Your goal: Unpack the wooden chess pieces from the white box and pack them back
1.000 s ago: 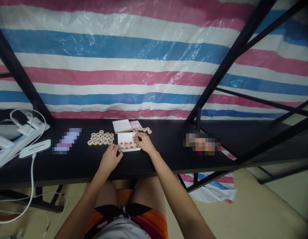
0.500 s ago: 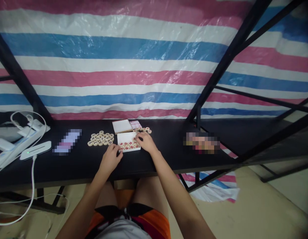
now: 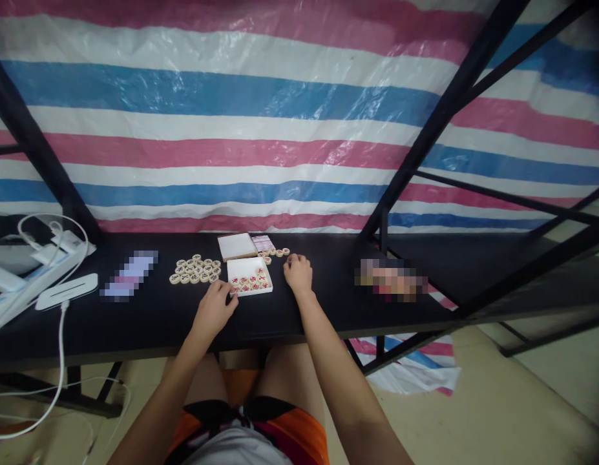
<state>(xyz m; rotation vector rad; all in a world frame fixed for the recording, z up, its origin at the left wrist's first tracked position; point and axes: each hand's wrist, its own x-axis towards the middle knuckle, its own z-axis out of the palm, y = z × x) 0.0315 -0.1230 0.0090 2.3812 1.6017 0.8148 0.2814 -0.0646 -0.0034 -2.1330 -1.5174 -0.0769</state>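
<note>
An open white box stands on the black table, with several red-marked Chinese chess pieces lying in its front and right part. My left hand grips the box's front left corner, thumb and fingers closed at the rim. To the right of the box, my right hand rests low over the table, its fingers curled together. Whatever lies under those fingertips is hidden. Just left of them is a small group of loose chess pieces. Black-marked chess pieces lie in rows left of the box.
A box lid lies behind the box, beside a pinkish printed card. At the left are a blurred phone-like item, a white device and a power strip with cables. A blurred item lies right. Black metal bars frame the table.
My right hand has moved out of the box to the right, down beside the loose pieces. A red-marked piece now shows at the box's right side. My left hand stays at its corner.
</note>
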